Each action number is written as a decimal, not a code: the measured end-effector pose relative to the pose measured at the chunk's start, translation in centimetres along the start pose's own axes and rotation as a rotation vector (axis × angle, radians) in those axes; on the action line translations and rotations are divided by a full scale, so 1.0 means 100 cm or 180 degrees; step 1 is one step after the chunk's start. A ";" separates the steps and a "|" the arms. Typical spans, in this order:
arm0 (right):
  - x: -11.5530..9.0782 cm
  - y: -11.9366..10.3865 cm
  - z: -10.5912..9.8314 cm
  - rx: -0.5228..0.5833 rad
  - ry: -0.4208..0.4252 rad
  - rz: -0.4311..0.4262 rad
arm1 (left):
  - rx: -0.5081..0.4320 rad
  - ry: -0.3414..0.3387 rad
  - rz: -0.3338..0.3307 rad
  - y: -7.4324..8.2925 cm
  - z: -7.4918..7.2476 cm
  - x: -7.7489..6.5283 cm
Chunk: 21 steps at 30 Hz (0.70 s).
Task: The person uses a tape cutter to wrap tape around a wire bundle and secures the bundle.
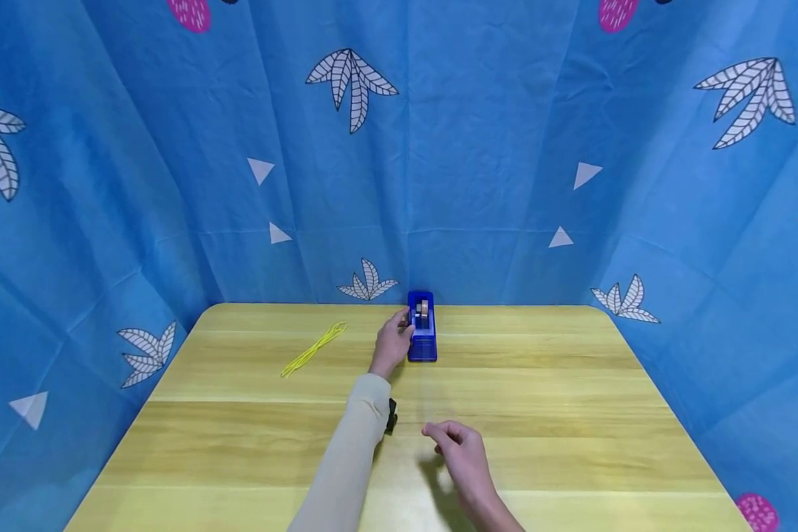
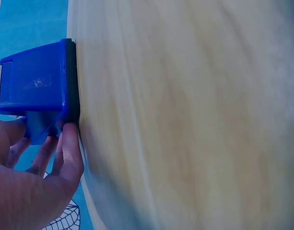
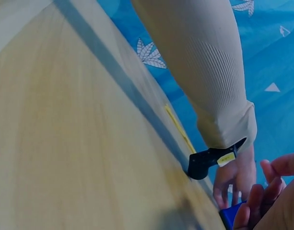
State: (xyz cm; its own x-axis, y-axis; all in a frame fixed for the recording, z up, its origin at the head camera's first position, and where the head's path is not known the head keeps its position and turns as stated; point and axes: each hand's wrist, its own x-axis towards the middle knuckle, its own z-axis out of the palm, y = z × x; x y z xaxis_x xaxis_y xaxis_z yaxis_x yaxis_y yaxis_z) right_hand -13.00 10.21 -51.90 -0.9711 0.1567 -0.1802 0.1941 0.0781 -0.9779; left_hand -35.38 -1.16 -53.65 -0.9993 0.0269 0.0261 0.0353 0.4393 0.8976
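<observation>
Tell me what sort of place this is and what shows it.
Probably a curtained-off tabletop workspace: a blue patterned curtain hangs beyond the far edge and both sides of a wood-grain table, which bears a blue tape dispenser and a bundle of yellow cord.

Soft shadows on table point(image 1: 572, 443); wrist views hazy.

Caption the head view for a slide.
Left hand holding a blue tape dispenser, right hand apparently pinching clear tape, yellow cord bundle lying at left.
</observation>
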 end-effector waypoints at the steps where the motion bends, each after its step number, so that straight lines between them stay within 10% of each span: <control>1: 0.000 0.001 0.000 0.0010 -0.0004 0.0004 | -0.0010 0.0007 0.0005 0.000 0.000 0.000; 21: 0.002 0.017 -0.002 0.0111 -0.0128 0.0136 | 0.0036 -0.0001 0.0021 0.000 -0.001 0.000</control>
State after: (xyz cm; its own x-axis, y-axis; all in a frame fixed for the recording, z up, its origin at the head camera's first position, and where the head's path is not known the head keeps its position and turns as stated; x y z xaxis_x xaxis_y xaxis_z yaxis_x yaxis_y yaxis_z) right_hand -12.81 10.56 -53.54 -0.9670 0.1194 -0.2252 0.2311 0.0378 -0.9722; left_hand -35.34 -1.20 -53.61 -0.9990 0.0301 0.0320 0.0421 0.4492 0.8924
